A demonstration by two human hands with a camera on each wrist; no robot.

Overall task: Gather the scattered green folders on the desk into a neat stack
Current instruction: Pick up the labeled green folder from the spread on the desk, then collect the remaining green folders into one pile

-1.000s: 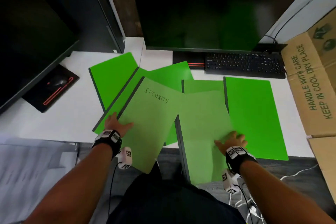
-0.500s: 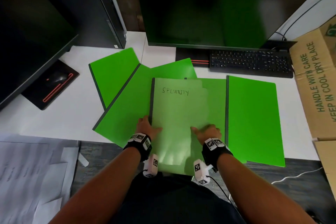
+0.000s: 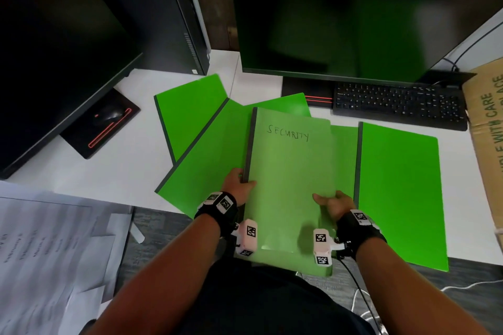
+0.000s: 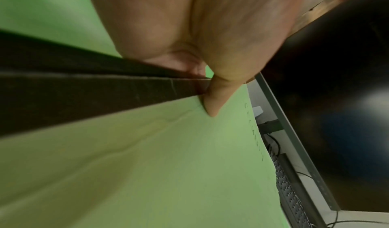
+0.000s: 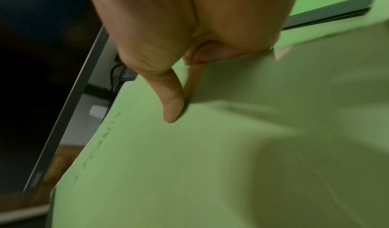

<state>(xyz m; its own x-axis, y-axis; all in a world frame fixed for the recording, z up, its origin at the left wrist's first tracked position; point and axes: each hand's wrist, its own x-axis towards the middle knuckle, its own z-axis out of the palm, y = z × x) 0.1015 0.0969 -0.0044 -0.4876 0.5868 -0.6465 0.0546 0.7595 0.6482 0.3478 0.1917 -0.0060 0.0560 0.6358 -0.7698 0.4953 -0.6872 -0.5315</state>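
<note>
Head view: both hands hold the pale SECURITY folder point(image 3: 291, 171) at the desk's point(image 3: 114, 171) front edge, over scattered green folders point(image 3: 397, 193). The stack is only starting.

Left wrist: left hand point(image 4: 202, 48) pinches the dark spine point(image 4: 101, 91), thumb on top.

Right wrist: right hand point(image 5: 189, 36) pinches the open edge.

Next, I'd guess: square it onto a neighbour.

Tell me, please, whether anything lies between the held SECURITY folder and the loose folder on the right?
Nothing visible does: only a strip of another green folder lies flat between the SECURITY folder and the right folder.
</note>
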